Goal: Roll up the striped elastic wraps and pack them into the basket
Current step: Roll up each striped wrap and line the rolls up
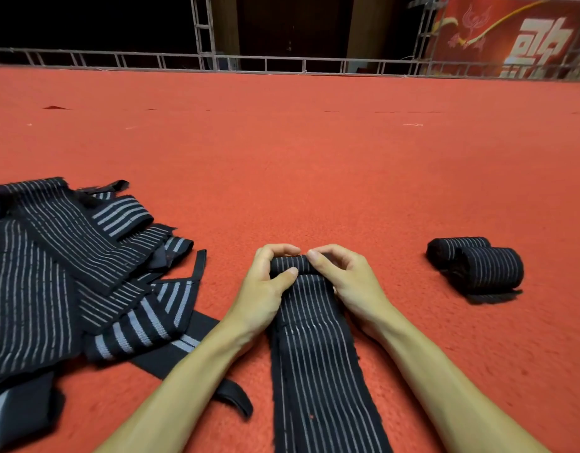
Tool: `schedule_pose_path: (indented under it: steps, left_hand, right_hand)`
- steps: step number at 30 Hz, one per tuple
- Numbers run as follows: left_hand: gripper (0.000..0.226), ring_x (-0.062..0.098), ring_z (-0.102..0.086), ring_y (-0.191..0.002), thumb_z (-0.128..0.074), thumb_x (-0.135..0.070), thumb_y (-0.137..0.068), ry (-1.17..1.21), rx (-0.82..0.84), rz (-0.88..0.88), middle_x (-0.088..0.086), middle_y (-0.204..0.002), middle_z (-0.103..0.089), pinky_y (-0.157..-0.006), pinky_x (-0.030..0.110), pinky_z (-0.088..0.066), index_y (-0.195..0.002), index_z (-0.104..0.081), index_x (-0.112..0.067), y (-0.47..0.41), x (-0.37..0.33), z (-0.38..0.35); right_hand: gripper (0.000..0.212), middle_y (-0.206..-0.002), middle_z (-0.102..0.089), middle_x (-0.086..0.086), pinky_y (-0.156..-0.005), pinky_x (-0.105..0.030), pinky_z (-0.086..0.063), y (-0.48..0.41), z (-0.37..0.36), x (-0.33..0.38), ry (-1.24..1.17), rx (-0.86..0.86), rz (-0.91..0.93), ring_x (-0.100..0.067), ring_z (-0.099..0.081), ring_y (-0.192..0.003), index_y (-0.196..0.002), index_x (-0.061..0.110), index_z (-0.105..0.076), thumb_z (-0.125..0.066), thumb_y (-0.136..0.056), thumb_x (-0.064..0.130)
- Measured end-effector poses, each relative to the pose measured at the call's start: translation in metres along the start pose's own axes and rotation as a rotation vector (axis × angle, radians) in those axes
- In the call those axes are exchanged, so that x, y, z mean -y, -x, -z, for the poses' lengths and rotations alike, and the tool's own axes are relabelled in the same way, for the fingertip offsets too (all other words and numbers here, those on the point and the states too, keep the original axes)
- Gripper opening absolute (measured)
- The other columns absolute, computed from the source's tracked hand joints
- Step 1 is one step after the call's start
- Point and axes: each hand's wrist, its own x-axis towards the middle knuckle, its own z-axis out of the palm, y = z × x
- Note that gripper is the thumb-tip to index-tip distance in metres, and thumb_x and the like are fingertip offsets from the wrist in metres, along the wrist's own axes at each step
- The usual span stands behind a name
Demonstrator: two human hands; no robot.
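Note:
A black elastic wrap with thin white stripes (318,364) lies flat on the red carpet, running from the bottom edge up to my hands. Its far end is curled into a small tight roll (290,265). My left hand (265,286) pinches the roll's left side with thumb and curled fingers. My right hand (340,276) grips its right side, fingertips on top. Two rolled wraps (478,266) lie side by side to the right. A loose heap of unrolled striped wraps (69,266) lies at the left. No basket is in view.
Red carpet (314,158) stretches far ahead. A metal truss rail (282,63) runs along its far edge, with a red banner (517,34) at the back right. A black strap end (236,400) lies by my left forearm.

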Motion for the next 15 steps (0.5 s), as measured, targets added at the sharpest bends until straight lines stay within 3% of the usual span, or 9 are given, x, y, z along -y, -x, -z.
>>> schedule_pose_path:
  steps: [4,7,11,15]
  left_hand:
    - [0.029,0.015,-0.063,-0.091,-0.055,-0.007,-0.092,0.128,0.005,0.083,0.008,-0.106,-0.062,-0.077,0.029,-0.05,-0.115,-0.053,-0.025,-0.0018,0.0007,-0.0016]
    - [0.026,0.013,-0.066,-0.092,-0.055,-0.023,-0.094,0.159,0.01,0.121,0.006,-0.107,-0.065,-0.08,0.031,-0.051,-0.119,-0.049,-0.025,-0.002,0.0008,-0.0034]
    - [0.022,0.007,-0.064,-0.09,-0.053,-0.043,-0.093,0.065,-0.032,0.118,-0.001,-0.104,-0.062,-0.081,0.03,-0.051,-0.108,-0.048,-0.028,-0.0045,0.0026,-0.0047]
    - [0.017,-0.006,-0.062,-0.073,-0.05,-0.035,-0.095,0.009,-0.064,0.066,-0.005,-0.092,-0.061,-0.064,0.015,-0.048,-0.104,-0.049,-0.021,-0.0025,0.0002,-0.0051]
  right_hand:
    - [0.008,-0.085,-0.069,0.004,-0.073,-0.019,-0.048,-0.0001,0.0004,-0.0003,-0.003,-0.013,0.079,-0.003,-0.061,-0.079,-0.095,0.012,-0.07,-0.067,-0.088,0.016]
    - [0.011,-0.088,-0.068,0.002,-0.074,-0.02,-0.049,-0.0021,0.0016,-0.0005,-0.014,-0.023,0.119,-0.006,-0.062,-0.08,-0.095,0.012,-0.068,-0.068,-0.086,0.006]
    - [0.021,-0.088,-0.069,0.002,-0.077,-0.023,-0.05,-0.0022,0.0014,0.0009,-0.007,-0.002,0.164,-0.008,-0.063,-0.081,-0.09,0.014,-0.066,-0.068,-0.082,-0.005]
    - [0.023,-0.086,-0.069,0.006,-0.074,-0.023,-0.05,-0.0006,0.0,0.0025,-0.017,-0.013,0.17,-0.007,-0.063,-0.078,-0.09,0.017,-0.067,-0.068,-0.082,-0.005]
